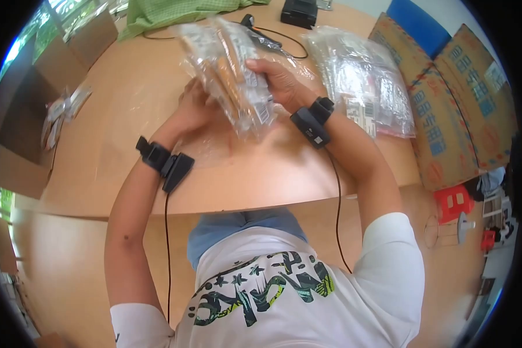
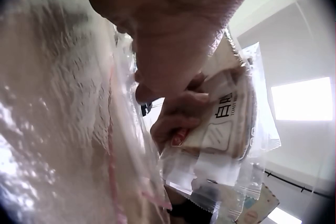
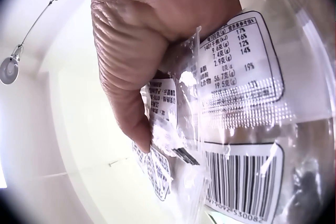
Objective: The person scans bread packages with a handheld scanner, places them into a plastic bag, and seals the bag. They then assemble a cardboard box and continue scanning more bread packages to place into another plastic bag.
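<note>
A: So, what do the hands have?

B: Both grip one bundle of clear snack packets [image 1: 232, 72] above the counter [image 1: 122, 116]. The right hand [image 1: 278, 81] curls over its right edge; the left hand [image 1: 194, 107] holds it from behind and below.

A: How does it lie?

B: Long axis runs away from the body, tilted left. Farther right lies a pile of packets [image 1: 362, 81], then cardboard boxes [image 1: 458, 98]; bare wood on the left gives room.

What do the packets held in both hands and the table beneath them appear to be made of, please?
Packets: thin clear plastic film, glossy, judging by glare, crinkles and printed labels showing through.
Table: probably wood or wood-look laminate, smooth light-brown surface with a faint sheen.
</note>
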Available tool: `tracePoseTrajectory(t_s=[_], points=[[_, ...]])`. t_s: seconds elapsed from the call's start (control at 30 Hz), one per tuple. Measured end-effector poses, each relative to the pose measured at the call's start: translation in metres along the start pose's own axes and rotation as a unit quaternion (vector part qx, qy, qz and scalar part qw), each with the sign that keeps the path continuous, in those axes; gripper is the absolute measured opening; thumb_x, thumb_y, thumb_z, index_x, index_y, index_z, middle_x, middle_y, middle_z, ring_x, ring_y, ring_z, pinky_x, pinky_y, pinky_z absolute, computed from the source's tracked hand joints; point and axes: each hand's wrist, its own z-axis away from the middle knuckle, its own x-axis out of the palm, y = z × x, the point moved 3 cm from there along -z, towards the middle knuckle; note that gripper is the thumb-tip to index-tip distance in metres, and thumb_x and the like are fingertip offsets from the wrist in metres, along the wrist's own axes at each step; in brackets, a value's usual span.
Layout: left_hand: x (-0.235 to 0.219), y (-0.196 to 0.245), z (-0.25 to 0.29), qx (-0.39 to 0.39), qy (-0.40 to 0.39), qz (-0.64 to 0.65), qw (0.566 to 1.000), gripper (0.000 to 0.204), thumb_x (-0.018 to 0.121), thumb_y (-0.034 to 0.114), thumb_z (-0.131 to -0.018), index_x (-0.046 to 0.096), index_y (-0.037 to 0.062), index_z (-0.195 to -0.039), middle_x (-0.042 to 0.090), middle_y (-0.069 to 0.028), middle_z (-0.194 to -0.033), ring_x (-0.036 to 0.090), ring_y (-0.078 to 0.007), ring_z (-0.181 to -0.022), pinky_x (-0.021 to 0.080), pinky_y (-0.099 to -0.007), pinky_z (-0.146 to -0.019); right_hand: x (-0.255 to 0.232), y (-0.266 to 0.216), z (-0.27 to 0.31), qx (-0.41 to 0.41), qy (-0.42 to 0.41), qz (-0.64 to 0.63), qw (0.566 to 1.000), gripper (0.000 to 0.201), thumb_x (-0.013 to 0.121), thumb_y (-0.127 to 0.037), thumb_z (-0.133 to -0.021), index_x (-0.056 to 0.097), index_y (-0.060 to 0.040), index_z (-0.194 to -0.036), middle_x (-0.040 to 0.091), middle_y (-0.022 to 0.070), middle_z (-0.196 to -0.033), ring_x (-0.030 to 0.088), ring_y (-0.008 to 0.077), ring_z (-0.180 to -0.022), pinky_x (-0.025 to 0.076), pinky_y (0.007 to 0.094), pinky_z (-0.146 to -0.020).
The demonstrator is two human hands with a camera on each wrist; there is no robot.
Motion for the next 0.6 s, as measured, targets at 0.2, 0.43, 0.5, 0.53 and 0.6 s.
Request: tracePoseTrajectory(t_s=[0.2, 0.43, 0.5, 0.53, 0.6], points=[[-0.001, 0.0, 0.005, 0.112, -0.122, -0.323, 0.932, 0.048, 0.069, 0.031, -0.076, 0.057, 0.0132, -0.119, 0.053, -0.012, -0.129, 0.052, -0.0286, -0.117, 0.041, -0.041, -0.098, 0.02, -0.016, 0.012, -0.053, -0.073, 0.046, 0.995, 0.062, 0.07, -0.017, -0.081, 0.042, 0.0018, -0.133, 0.062, 0.0122, -0.117, 0.064, 0.0185, -0.101, 0.053, 0.0323, -0.09], [0.05, 0.072, -0.007, 0.263, -0.014, -0.235, 0.936, 0.047, 0.067, 0.032, -0.077, 0.058, 0.014, -0.119, 0.052, -0.0116, -0.131, 0.047, -0.0291, -0.122, 0.037, -0.0465, -0.1, 0.065, -0.042, 0.034, -0.091, -0.129, -0.004, 0.988, 0.044, 0.067, -0.016, -0.084, 0.054, 0.0034, -0.12, 0.066, 0.0125, -0.108, 0.067, 0.0186, -0.092, 0.055, 0.0312, -0.086], [0.084, 0.094, -0.003, 0.305, -0.018, -0.217, 0.927, 0.047, 0.067, 0.032, -0.077, 0.058, 0.0142, -0.119, 0.051, -0.0115, -0.132, 0.046, -0.0292, -0.123, 0.035, -0.048, -0.101, 0.079, -0.051, 0.044, -0.087, -0.095, 0.023, 0.991, 0.046, 0.067, -0.02, -0.083, 0.054, 0.0042, -0.12, 0.066, 0.0115, -0.106, 0.067, 0.0178, -0.089, 0.054, 0.0297, -0.085], [0.095, 0.099, -0.004, 0.313, -0.018, -0.223, 0.923, 0.046, 0.067, 0.032, -0.077, 0.058, 0.0143, -0.119, 0.051, -0.0114, -0.132, 0.046, -0.0293, -0.124, 0.035, -0.0488, -0.101, 0.087, -0.055, 0.046, -0.095, -0.109, 0.013, 0.989, 0.04, 0.068, -0.019, -0.083, 0.059, 0.0042, -0.114, 0.069, 0.0107, -0.1, 0.068, 0.0177, -0.085, 0.055, 0.0301, -0.083], [0.112, 0.106, -0.008, 0.323, -0.018, -0.236, 0.916, 0.046, 0.066, 0.032, -0.077, 0.058, 0.0146, -0.119, 0.051, -0.0113, -0.133, 0.044, -0.0294, -0.125, 0.033, -0.0503, -0.101, 0.101, -0.056, 0.052, -0.088, -0.118, -0.022, 0.989, 0.039, 0.068, -0.018, -0.083, 0.059, 0.0037, -0.114, 0.068, 0.0108, -0.1, 0.068, 0.0176, -0.085, 0.055, 0.0304, -0.083]])
